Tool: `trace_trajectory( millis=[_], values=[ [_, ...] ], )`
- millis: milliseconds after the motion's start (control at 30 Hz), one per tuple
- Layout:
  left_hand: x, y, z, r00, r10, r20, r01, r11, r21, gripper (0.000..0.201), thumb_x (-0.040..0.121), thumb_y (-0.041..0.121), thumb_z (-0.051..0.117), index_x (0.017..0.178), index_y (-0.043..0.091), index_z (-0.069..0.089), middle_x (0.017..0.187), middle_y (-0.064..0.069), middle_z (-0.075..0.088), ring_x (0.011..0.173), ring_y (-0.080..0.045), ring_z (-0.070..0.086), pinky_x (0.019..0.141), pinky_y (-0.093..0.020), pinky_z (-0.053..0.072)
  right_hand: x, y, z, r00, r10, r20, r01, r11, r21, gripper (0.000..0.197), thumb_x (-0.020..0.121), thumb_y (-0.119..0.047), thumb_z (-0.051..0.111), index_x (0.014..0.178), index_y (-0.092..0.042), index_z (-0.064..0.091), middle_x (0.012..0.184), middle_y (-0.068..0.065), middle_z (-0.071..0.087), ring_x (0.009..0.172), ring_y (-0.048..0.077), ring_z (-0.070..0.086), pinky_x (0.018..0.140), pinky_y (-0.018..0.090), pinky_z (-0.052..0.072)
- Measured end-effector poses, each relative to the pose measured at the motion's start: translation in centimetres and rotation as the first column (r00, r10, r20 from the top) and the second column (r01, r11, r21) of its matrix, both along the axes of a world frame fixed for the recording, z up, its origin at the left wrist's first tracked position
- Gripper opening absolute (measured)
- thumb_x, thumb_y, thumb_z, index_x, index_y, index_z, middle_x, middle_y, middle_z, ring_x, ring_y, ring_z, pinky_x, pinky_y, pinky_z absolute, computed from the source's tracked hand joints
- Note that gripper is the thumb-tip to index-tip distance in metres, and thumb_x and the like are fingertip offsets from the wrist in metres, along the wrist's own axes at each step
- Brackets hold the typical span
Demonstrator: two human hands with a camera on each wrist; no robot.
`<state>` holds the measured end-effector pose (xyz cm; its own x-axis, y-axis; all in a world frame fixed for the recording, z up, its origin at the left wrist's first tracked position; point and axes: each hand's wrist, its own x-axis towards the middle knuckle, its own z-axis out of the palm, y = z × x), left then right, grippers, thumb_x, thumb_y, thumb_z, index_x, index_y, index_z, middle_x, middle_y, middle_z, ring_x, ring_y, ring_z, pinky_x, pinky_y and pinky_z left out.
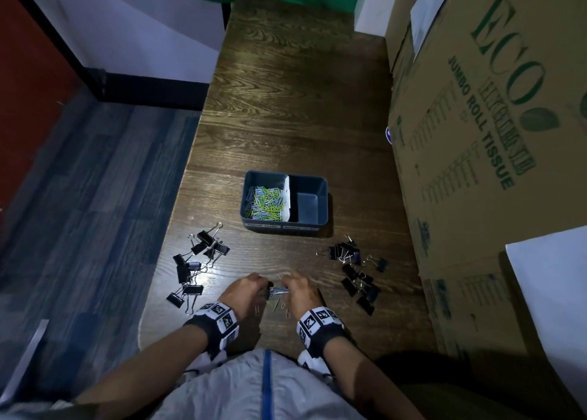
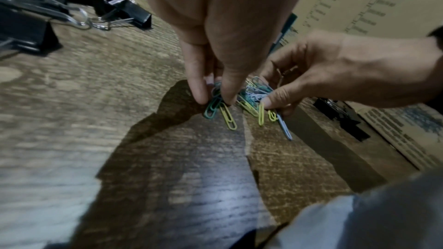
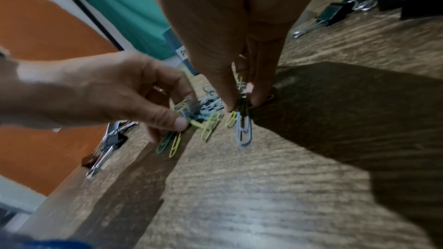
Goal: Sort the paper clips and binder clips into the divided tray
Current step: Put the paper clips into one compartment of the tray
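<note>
A dark divided tray (image 1: 321,197) stands mid-table; its left compartment holds a heap of coloured paper clips (image 1: 264,204) and the right one holds nothing. Near the front edge both hands meet over a small bunch of paper clips (image 1: 277,291). My left hand (image 1: 251,288) pinches green and yellow clips (image 2: 219,107) between thumb and fingers. My right hand (image 1: 300,289) pinches yellow and pale blue clips (image 3: 242,118) the same way. Loose paper clips (image 1: 273,307) lie on the table just below the hands. Black binder clips lie in a left pile (image 1: 197,261) and a right pile (image 1: 359,273).
Large cardboard boxes (image 1: 476,118) wall the table's right side, close to the right binder clips. The wooden table (image 1: 295,102) runs far behind the tray. Its left edge drops to a blue-grey floor (image 1: 79,213). My torso is against the front edge.
</note>
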<state>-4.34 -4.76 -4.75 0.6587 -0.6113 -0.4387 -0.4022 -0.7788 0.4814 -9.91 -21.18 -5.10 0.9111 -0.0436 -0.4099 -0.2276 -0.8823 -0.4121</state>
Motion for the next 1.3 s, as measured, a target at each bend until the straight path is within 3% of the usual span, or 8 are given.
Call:
trace_trajectory(
  millis=[233, 333, 467, 733, 833, 1000, 1133, 1300],
  values=[
    [1.5, 1.3, 2.1, 0.988, 0.156, -0.007, -0.155, 0.972, -0.175, 0.015, 0.081, 0.01, 0.067, 0.083, 0.023, 0.062, 0.075, 0.009, 0.062, 0.066, -0.007, 0.057, 0.056, -0.014, 0.041, -0.1, -1.5, 0.1, 0.987, -0.147, -0.062, 0.15, 0.987, 0.054, 0.021, 0.085, -0.009, 0.064, 0.095, -0.027, 0.072, 0.089, -0.004, 0.072, 0.077, 0.018, 0.067, 0.072, 0.029, 0.057],
    [3.4, 1.7, 3.7, 0.988, 0.152, 0.027, -0.139, 0.951, -0.276, 0.017, 0.078, 0.012, 0.07, 0.081, 0.025, 0.059, 0.068, 0.014, 0.06, 0.062, 0.001, 0.055, 0.056, -0.023, 0.045, -0.4, -2.0, 0.9, 0.984, -0.143, -0.104, 0.15, 0.987, 0.057, 0.017, 0.088, -0.018, 0.07, 0.101, -0.028, 0.074, 0.092, 0.001, 0.073, 0.081, 0.019, 0.069, 0.076, 0.032, 0.058],
    [6.7, 1.1, 7.4, 0.987, 0.121, 0.11, -0.073, 0.926, -0.37, 0.012, 0.082, 0.008, 0.072, 0.088, 0.016, 0.066, 0.076, 0.015, 0.061, 0.067, 0.011, 0.054, 0.061, -0.004, 0.043, -0.9, -2.7, 1.9, 0.976, -0.176, -0.128, 0.185, 0.981, 0.061, 0.016, 0.089, -0.015, 0.069, 0.103, -0.023, 0.074, 0.101, 0.004, 0.07, 0.093, 0.018, 0.066, 0.085, 0.031, 0.056],
    [14.6, -1.9, 9.4, 0.925, 0.357, 0.135, -0.283, 0.879, -0.384, 0.028, 0.081, 0.018, 0.076, 0.105, 0.013, 0.065, 0.084, -0.002, 0.067, 0.073, -0.016, 0.062, 0.066, -0.022, 0.045, 1.7, -3.0, 6.2, 0.979, -0.188, -0.083, 0.197, 0.973, 0.119, 0.01, 0.089, -0.01, 0.07, 0.093, -0.017, 0.076, 0.085, 0.001, 0.072, 0.077, 0.015, 0.068, 0.071, 0.03, 0.06],
    [14.0, -1.5, 8.2, 0.907, 0.412, 0.09, -0.354, 0.859, -0.37, 0.031, 0.079, 0.016, 0.077, 0.107, 0.013, 0.066, 0.087, -0.002, 0.069, 0.076, -0.015, 0.064, 0.071, -0.023, 0.049, 4.5, -2.8, 8.5, 0.98, -0.197, 0.024, 0.188, 0.962, 0.198, 0.01, 0.09, -0.008, 0.07, 0.098, -0.011, 0.074, 0.083, 0.003, 0.069, 0.063, 0.01, 0.064, 0.051, 0.016, 0.051],
    [8.8, 0.6, 6.0, 0.9, 0.317, 0.298, -0.211, 0.917, -0.337, 0.015, 0.087, 0.007, 0.063, 0.097, 0.018, 0.065, 0.094, 0.003, 0.066, 0.071, -0.009, 0.056, 0.065, -0.024, 0.048, 11.0, -2.3, 11.6, 0.934, -0.248, 0.258, 0.181, 0.95, 0.255, 0.006, 0.086, -0.01, 0.075, 0.091, -0.013, 0.076, 0.082, 0.0, 0.07, 0.071, 0.01, 0.062, 0.066, 0.022, 0.053],
    [5.1, 2.0, 3.8, 0.955, 0.207, 0.21, -0.176, 0.972, -0.158, 0.021, 0.082, 0.005, 0.061, 0.1, 0.017, 0.063, 0.099, 0.0, 0.064, 0.084, -0.02, 0.063, 0.069, -0.029, 0.048, 14.2, -2.1, 12.7, 0.916, -0.286, 0.283, 0.203, 0.936, 0.288, 0.01, 0.082, -0.013, 0.079, 0.091, -0.014, 0.076, 0.083, 0.003, 0.072, 0.079, 0.017, 0.068, 0.074, 0.03, 0.056],
    [1.7, 3.2, 2.4, 0.984, 0.145, 0.102, -0.142, 0.989, -0.036, 0.018, 0.088, 0.024, 0.06, 0.106, 0.022, 0.057, 0.102, 0.003, 0.058, 0.087, -0.019, 0.058, 0.067, -0.026, 0.038, 11.1, -2.3, 10.3, 0.911, -0.238, 0.336, 0.15, 0.952, 0.267, 0.009, 0.082, 0.001, 0.074, 0.087, -0.006, 0.075, 0.086, 0.008, 0.072, 0.073, 0.012, 0.064, 0.067, 0.012, 0.048]
  ],
)
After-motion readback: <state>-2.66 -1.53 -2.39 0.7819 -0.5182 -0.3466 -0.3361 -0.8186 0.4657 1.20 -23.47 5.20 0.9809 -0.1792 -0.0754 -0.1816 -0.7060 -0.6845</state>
